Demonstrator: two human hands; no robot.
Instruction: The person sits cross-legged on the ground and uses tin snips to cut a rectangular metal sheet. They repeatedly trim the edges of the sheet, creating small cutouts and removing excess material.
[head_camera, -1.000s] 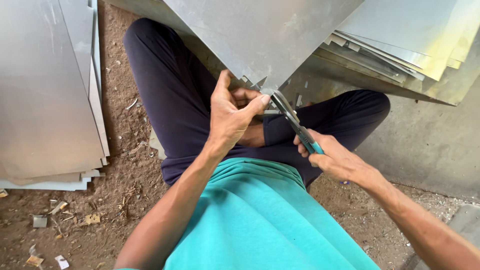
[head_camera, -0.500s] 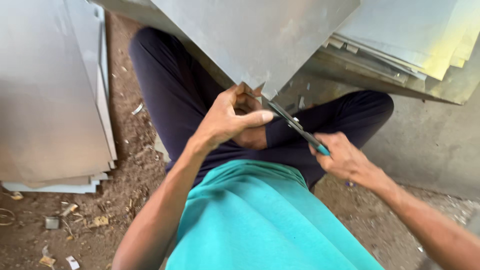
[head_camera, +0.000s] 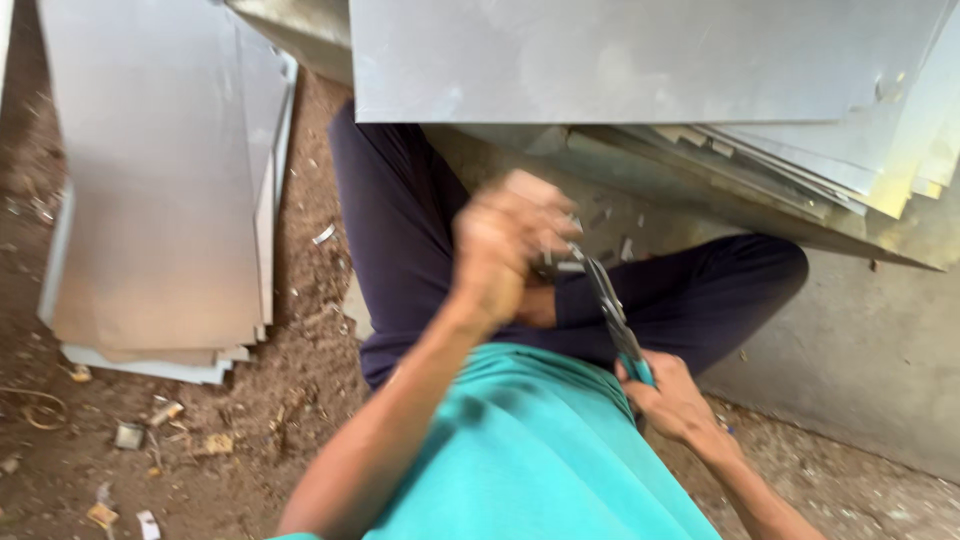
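Snips: a pair of metal tin snips with teal-green handles (head_camera: 612, 318) lay in the right hand (head_camera: 672, 400), blades pointing up and away towards the left hand, tips just below it.
Right hand: fingers were wrapped round the snip handles low beside the teal shirt (head_camera: 520, 450); whether the blades stood apart or together could not be told through the blur.
Left hand: the left hand (head_camera: 505, 250) was raised above the lap, fingers curled in; it was smeared by motion, so whether it pinched a small offcut could not be told.
Sheet ahead: a large flat grey metal sheet (head_camera: 640, 55) stood beyond the left hand, apart from both hands, its lower edge above the dark trousers (head_camera: 400, 220).
Stacks: a pile of thin grey sheets (head_camera: 160, 190) lay well off to the left-hand side on the dirt floor (head_camera: 250, 420); a fanned stack of sheets (head_camera: 880, 170) lay beyond the right hand.
Scraps: small metal offcuts (head_camera: 130, 435) were scattered on the dirt, near the left elbow.
Risk, fingers: the blade tips were close under the curled fingers; a closing stroke while that hand was moving could nick them.
Risk, edges: cut sheet edges and slivers looked sharp; bare hands brushing them could be cut.
Risk, lap: snips held point-up over the thighs could slip and jab the leg.
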